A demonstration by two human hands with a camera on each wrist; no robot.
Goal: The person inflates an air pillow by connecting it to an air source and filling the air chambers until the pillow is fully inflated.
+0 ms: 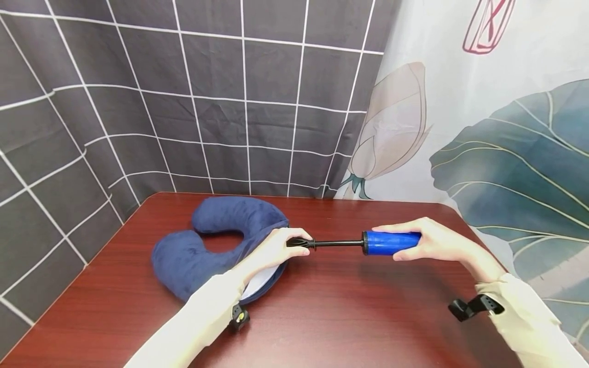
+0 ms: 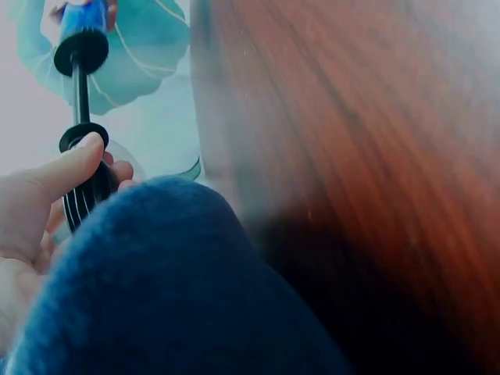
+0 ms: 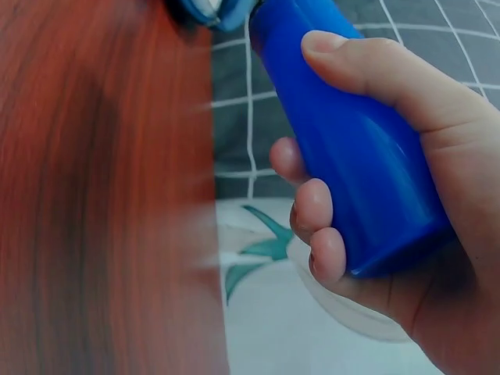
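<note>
Stretched between both hands is a hand air pump (image 1: 388,243) with a blue barrel and a black rod, the rod drawn out and level above the table. My right hand (image 1: 430,240) grips the blue barrel (image 3: 351,148), thumb on one side and fingertips round the other. Thumb and fingers of my left hand (image 1: 280,248) hold the ribbed black end piece (image 2: 90,183) of the rod. Under and beside my left forearm lies a navy U-shaped neck pillow (image 1: 184,260). Its right side shows a white patch (image 1: 259,281), partly hidden by the left wrist.
The pump and pillow are over a reddish-brown wooden table (image 1: 349,317). Behind it hangs a dark grey curtain with a white grid (image 1: 211,117), joined on the right by a white cloth (image 1: 442,179) with flower and leaf prints. Each wrist wears a small black camera (image 1: 474,306).
</note>
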